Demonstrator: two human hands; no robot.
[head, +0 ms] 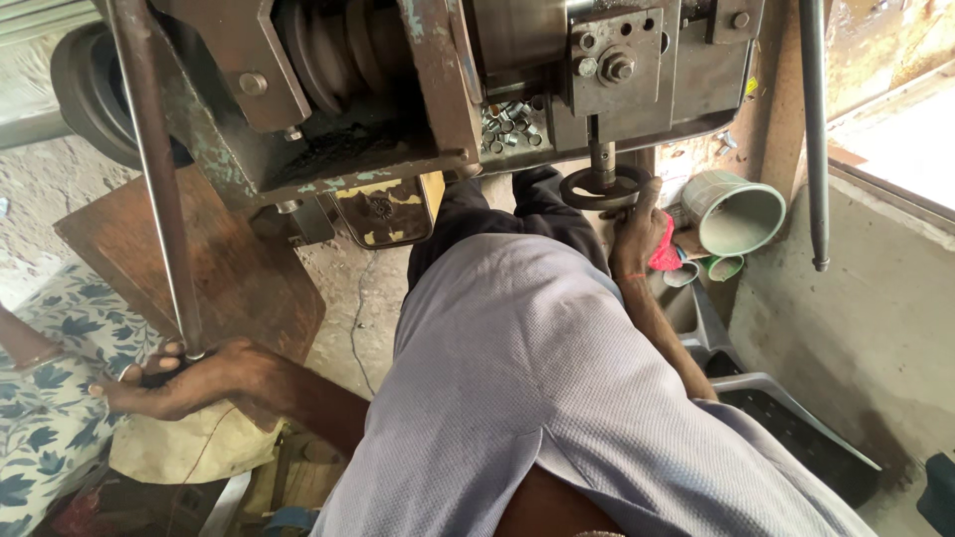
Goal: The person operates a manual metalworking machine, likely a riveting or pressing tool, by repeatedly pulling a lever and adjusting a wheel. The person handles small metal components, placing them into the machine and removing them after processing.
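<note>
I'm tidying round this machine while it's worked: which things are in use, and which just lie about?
In use: left hand gripping the long lever; right hand at the handwheel.
Lying about: pale cup, wooden board, floral cloth.

From my remote seat, the machine (428,89) is cut off by the top edge, so I cannot see how tall it is or where the long lever rod (159,189) begins, and the rod's lower end is buried in my left hand (184,383), which hides whatever grip it carries. My right hand (637,234) covers part of the small handwheel (602,187) and most of a red thing (665,257) I cannot identify. The small metal pieces (509,124) heaped inside the machine are too tiny to tell apart, and my own shirt (537,398) hides the floor beneath me.
</note>
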